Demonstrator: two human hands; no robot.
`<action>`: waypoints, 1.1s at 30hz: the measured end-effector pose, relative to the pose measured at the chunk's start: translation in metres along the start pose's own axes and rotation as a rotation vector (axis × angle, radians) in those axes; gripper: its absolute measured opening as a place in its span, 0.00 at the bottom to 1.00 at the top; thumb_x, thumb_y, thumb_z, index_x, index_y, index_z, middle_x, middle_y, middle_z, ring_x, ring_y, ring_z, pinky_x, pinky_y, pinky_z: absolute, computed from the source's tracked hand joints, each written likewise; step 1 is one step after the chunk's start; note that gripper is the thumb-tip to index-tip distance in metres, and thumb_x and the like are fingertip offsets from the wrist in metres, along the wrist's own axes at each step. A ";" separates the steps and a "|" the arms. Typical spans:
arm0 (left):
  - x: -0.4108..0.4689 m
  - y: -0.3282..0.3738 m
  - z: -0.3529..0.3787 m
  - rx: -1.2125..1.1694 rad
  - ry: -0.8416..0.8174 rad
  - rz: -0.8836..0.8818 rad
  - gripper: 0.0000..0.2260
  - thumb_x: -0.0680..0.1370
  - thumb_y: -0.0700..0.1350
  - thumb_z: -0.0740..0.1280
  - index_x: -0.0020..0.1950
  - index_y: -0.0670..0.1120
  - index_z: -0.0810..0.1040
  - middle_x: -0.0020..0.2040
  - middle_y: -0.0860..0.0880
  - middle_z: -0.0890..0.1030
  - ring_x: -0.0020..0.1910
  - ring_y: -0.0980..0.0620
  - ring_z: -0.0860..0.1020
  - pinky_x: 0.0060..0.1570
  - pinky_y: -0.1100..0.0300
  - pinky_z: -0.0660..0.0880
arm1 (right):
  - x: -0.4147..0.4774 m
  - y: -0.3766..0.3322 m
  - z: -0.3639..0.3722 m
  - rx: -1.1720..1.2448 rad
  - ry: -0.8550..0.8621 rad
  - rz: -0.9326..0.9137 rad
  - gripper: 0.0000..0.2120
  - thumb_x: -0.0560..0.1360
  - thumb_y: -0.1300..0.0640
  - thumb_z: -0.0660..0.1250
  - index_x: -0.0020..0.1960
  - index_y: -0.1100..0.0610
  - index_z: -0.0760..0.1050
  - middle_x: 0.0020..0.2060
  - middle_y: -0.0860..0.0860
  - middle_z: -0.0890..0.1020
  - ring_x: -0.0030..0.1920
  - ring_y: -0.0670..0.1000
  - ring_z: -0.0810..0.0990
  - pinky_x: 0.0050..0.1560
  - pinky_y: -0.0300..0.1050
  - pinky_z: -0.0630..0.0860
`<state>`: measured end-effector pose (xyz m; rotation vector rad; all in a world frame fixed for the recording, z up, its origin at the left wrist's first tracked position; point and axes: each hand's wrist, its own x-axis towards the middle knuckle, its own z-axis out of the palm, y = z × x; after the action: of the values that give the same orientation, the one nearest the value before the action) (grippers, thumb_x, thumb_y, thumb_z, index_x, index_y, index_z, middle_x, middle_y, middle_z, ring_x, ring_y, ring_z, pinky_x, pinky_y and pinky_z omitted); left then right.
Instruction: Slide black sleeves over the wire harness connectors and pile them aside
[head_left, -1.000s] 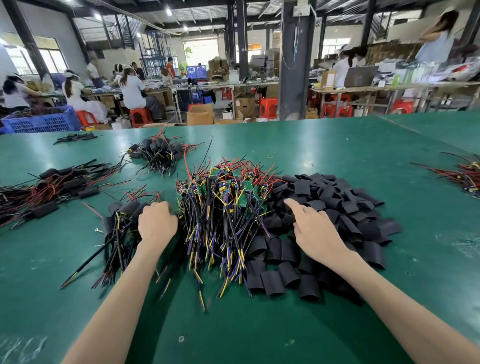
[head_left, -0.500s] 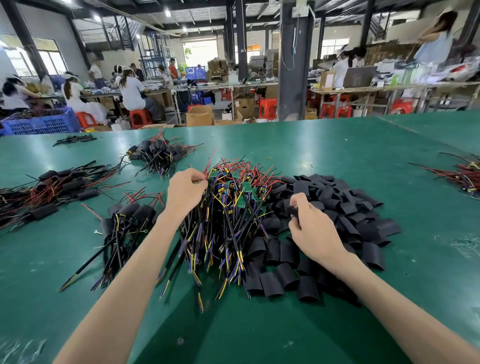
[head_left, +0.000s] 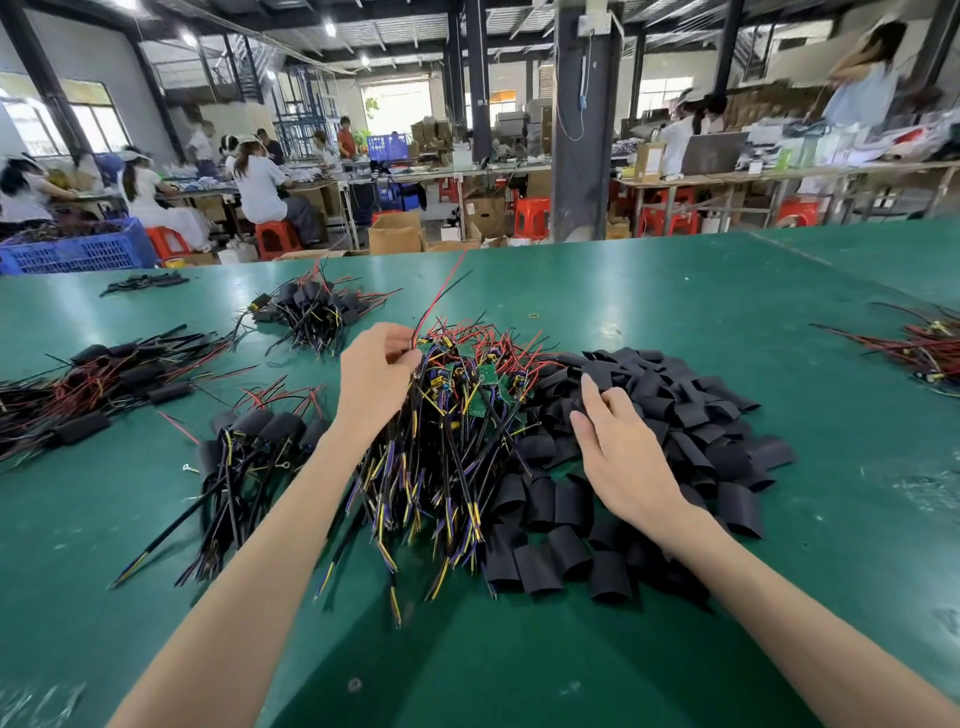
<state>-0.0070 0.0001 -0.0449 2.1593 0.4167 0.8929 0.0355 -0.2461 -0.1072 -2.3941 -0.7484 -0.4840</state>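
A heap of unsleeved wire harnesses (head_left: 447, 436) with green circuit boards, red, black, yellow and purple wires lies in the middle of the green table (head_left: 675, 312). My left hand (head_left: 374, 379) pinches red and black wires at the heap's far left top; a red wire and a black one stick up from it. Right of the heap lies a pile of loose black sleeves (head_left: 670, 436). My right hand (head_left: 618, 447) rests on that pile's left side, its fingers curled round a sleeve. A small pile of sleeved harnesses (head_left: 249, 457) lies left of my left forearm.
More sleeved harness piles lie at the far left (head_left: 93, 384) and back centre-left (head_left: 311, 312). A bundle of red wires (head_left: 924, 348) lies at the right edge. A blue crate (head_left: 78, 249) stands beyond the table's back left. People work at benches behind.
My left hand went from the sleeved pile on the left up to the top of the harness heap and took hold of wires, now lifting them slightly. My right hand shifted slightly among the sleeves.
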 end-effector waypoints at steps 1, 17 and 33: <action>-0.001 0.003 -0.001 -0.066 -0.002 0.006 0.09 0.76 0.36 0.68 0.56 0.41 0.78 0.52 0.45 0.81 0.51 0.50 0.79 0.57 0.61 0.72 | 0.000 0.000 0.000 0.005 0.003 -0.006 0.24 0.81 0.53 0.54 0.75 0.59 0.57 0.53 0.54 0.69 0.46 0.58 0.73 0.43 0.48 0.68; -0.001 0.043 -0.002 -0.337 0.044 0.074 0.05 0.76 0.39 0.68 0.49 0.43 0.83 0.43 0.53 0.82 0.43 0.58 0.79 0.54 0.58 0.76 | -0.001 -0.001 -0.002 0.014 -0.031 -0.024 0.20 0.80 0.54 0.60 0.69 0.59 0.65 0.58 0.54 0.67 0.45 0.60 0.76 0.45 0.50 0.72; -0.023 0.082 -0.047 0.378 0.048 0.698 0.10 0.80 0.35 0.56 0.50 0.38 0.77 0.51 0.43 0.71 0.53 0.47 0.69 0.57 0.55 0.66 | -0.002 0.001 -0.002 0.145 0.020 -0.052 0.15 0.77 0.58 0.64 0.62 0.59 0.71 0.53 0.53 0.70 0.38 0.49 0.66 0.40 0.40 0.59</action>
<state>-0.0558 -0.0421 0.0279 2.6931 -0.1917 1.3212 0.0343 -0.2489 -0.1067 -2.2376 -0.8105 -0.4582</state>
